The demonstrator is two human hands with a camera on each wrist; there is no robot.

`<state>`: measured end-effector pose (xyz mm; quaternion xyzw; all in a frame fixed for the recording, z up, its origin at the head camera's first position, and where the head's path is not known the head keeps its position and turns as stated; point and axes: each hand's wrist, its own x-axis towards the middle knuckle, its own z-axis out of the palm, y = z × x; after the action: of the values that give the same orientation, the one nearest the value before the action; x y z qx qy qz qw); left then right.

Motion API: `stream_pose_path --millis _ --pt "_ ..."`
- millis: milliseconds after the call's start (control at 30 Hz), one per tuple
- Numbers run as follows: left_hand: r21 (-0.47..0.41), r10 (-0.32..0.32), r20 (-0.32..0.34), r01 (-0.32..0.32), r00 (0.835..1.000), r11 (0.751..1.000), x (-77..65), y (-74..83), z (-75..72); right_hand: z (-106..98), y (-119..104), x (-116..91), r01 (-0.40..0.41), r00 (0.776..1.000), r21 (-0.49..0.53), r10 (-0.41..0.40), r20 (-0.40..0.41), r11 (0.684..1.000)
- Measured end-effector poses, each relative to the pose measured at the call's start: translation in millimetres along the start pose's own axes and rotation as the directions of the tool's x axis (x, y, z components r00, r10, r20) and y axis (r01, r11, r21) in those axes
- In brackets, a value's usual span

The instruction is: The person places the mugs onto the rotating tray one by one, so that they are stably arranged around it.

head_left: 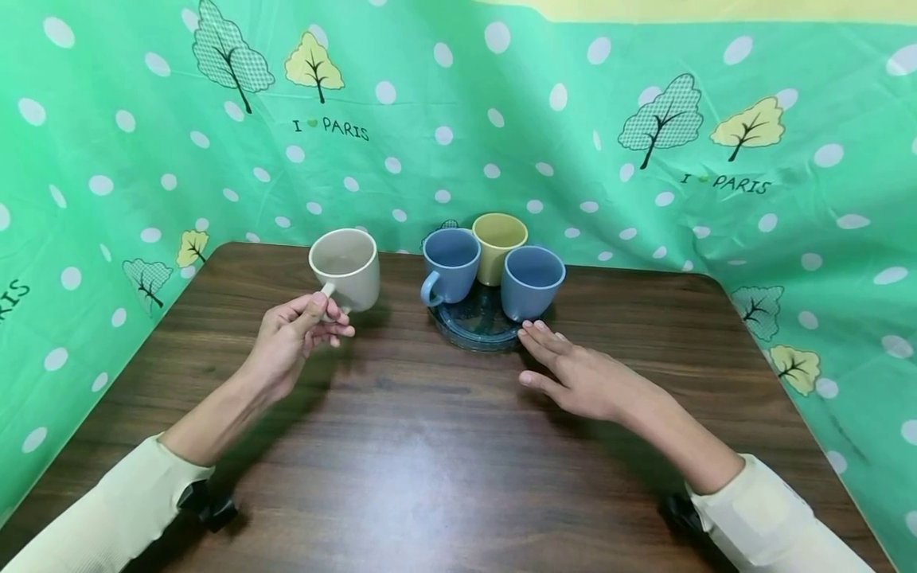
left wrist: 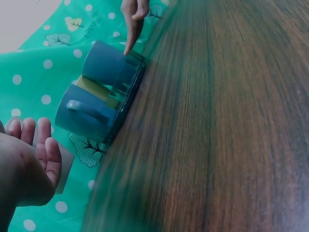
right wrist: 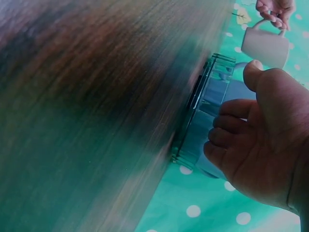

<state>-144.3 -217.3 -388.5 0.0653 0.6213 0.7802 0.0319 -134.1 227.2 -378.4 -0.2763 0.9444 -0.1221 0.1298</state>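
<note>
My left hand [head_left: 290, 338] pinches the handle of a white mug [head_left: 346, 269], which looks lifted off the table in the right wrist view. Right of it, a round glass tray [head_left: 476, 322] bears two blue mugs, the left one [head_left: 451, 267] with its handle toward the front left, the other [head_left: 532, 282] on the right. Behind them stands a yellow mug [head_left: 499, 245]. With fingers extended, my right hand [head_left: 583, 378] reaches the tray's front right edge, near the right blue mug's base; whether it touches the glass I cannot tell. In the left wrist view the white mug [left wrist: 65, 169] is mostly hidden.
The dark wooden table [head_left: 401, 446] ends at a green dotted cloth [head_left: 430, 119] hanging close behind the tray and mugs. The cloth also runs along both sides. Black wrist cameras [head_left: 208, 505] hang below my sleeves.
</note>
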Motion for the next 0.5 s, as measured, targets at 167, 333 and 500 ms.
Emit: stream_pose_path --millis 167,333,500 --pt "0.008 0.011 0.023 -0.011 1.000 1.000 -1.8 0.1 1.4 -1.4 -0.1 -0.4 0.005 1.000 -0.004 -0.005 -0.006 1.000" --pt "0.006 0.015 0.055 -0.016 0.998 1.000 -3.9 0.1 2.4 -0.6 0.0 -0.9 -0.005 1.000 -0.002 0.005 -0.002 1.000" --pt "0.022 0.009 0.064 -0.010 0.998 1.000 -6.3 2.4 4.3 0.1 -0.5 -0.8 -0.011 1.000 -0.001 0.011 -0.002 1.000"
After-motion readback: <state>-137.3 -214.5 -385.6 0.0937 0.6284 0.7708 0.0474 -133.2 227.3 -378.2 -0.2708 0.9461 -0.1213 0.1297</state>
